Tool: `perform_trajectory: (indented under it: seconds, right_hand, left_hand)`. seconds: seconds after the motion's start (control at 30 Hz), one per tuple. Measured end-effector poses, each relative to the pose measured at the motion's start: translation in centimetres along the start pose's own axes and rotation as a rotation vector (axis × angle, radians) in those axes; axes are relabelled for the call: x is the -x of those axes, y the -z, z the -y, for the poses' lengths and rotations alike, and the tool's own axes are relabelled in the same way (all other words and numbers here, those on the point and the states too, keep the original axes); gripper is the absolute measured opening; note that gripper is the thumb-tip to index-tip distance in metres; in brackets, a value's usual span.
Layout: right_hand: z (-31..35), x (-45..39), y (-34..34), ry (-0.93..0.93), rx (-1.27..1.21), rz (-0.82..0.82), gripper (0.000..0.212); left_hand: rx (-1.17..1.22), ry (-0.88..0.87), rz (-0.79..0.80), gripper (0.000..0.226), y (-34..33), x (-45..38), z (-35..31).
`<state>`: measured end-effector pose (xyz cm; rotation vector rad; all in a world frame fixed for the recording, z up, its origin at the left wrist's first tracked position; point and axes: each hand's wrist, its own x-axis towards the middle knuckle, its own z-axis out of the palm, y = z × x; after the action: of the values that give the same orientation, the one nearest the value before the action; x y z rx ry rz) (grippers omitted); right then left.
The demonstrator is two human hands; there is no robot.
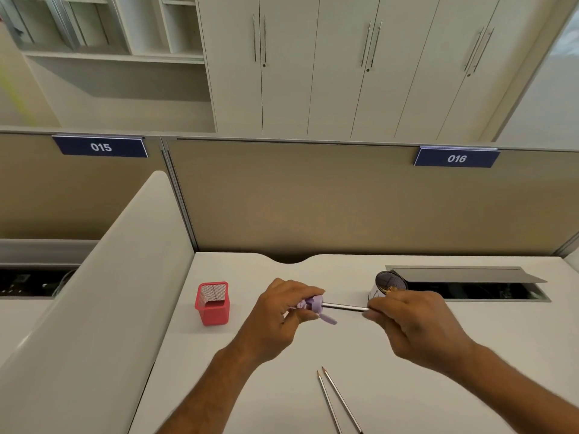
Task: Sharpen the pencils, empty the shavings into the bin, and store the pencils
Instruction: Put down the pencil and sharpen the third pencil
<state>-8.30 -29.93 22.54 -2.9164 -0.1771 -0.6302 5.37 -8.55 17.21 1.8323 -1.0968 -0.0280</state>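
My left hand (279, 311) grips a small purple sharpener (313, 305) above the white desk. A grey pencil (344, 307) lies level with its tip in the sharpener, and my right hand (413, 324) pinches its other end. Two sharpened pencils (336, 402) lie side by side on the desk near the front edge, points away from me. A red mesh pencil cup (213, 303) stands upright to the left of my left hand. Behind my right hand stands a small white bin (390, 285) with a dark inside and some shavings in it.
An open cable tray (476, 283) with a raised grey lid is cut into the desk at the back right. A beige partition (313, 198) closes the back of the desk, and a white divider (109, 277) runs along its left side.
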Motion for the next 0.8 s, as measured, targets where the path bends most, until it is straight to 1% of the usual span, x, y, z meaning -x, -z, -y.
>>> perform_trajectory:
  seconds: [0.03,0.07,0.13,0.17,0.2,0.27,0.3,0.33,0.37,0.43,0.47,0.5,0.53,0.6,0.63,0.7,0.77,0.8]
  right_hand:
    - [0.2,-0.5,0.4,-0.145,-0.116,0.117,0.033]
    - [0.3,-1.0,0.7,-0.292,-0.288,0.239,0.034]
    - [0.4,-1.4,1.4,-0.593,-0.693,0.443,0.036]
    - [0.3,-1.5,1.7,-0.686,-0.834,0.511,0.038]
    - [0.3,-1.6,1.9,-0.717,-0.888,0.551,0.038]
    - [0.3,-1.5,1.9,-0.658,-0.793,0.582,0.034]
    - [0.4,-1.4,1.6,-0.596,-0.696,0.557,0.027]
    - [0.5,-1.2,1.3,-0.528,-0.602,0.482,0.019]
    - [0.6,-1.0,1.0,-0.446,-0.504,0.372,0.014]
    - [0.2,-0.5,0.2,-0.174,-0.219,0.12,0.017]
    - [-0.1,-0.1,-0.3,-0.019,-0.072,0.025,0.023]
    - [-0.4,0.3,-0.7,0.113,0.059,-0.059,0.023]
    - [-0.6,0.6,-1.1,0.191,0.154,-0.115,0.021]
    - [-0.7,0.5,-1.4,0.232,0.269,-0.187,0.02]
    - [-0.6,0.3,-1.5,0.226,0.29,-0.194,0.022]
    - [-0.4,0.3,-1.6,0.185,0.256,-0.129,0.031]
    - [-0.3,0.1,-1.7,0.075,0.148,-0.022,0.044]
    - [-0.4,0.0,-1.6,0.011,0.083,0.037,0.046]
  left_hand:
    - [-0.014,-0.043,-0.034,0.025,-0.2,0.1,-0.1]
    - [-0.025,-0.085,-0.064,0.025,-0.3,0.1,-0.2]
    - [-0.037,-0.152,-0.091,0.026,-0.6,0.1,-0.3]
    - [-0.045,-0.166,-0.087,0.026,-0.7,0.1,-0.3]
    - [-0.054,-0.167,-0.073,0.026,-0.7,0.0,-0.2]
    - [-0.059,-0.141,-0.036,0.027,-0.6,0.0,-0.1]
    - [-0.056,-0.124,-0.019,0.027,-0.5,-0.1,0.0]
    - [-0.053,-0.111,-0.007,0.027,-0.3,-0.2,0.1]
    - [-0.05,-0.099,0.0,0.028,-0.2,-0.2,0.2]
    - [-0.039,-0.058,0.015,0.028,0.3,-0.5,0.3]
    - [-0.03,-0.032,0.026,0.028,0.5,-0.6,0.3]
    - [-0.015,-0.008,0.036,0.028,0.6,-0.7,0.2]
    - [0.001,0.007,0.04,0.028,0.7,-0.7,0.1]
    - [0.01,0.011,0.034,0.027,0.7,-0.6,-0.1]
    - [0.002,0.005,0.029,0.027,0.6,-0.5,-0.1]
    - [-0.025,-0.013,0.016,0.028,0.5,-0.4,0.1]
    - [-0.051,-0.045,0.003,0.029,0.4,-0.2,0.2]
    - [-0.061,-0.064,-0.002,0.029,0.3,-0.2,0.1]
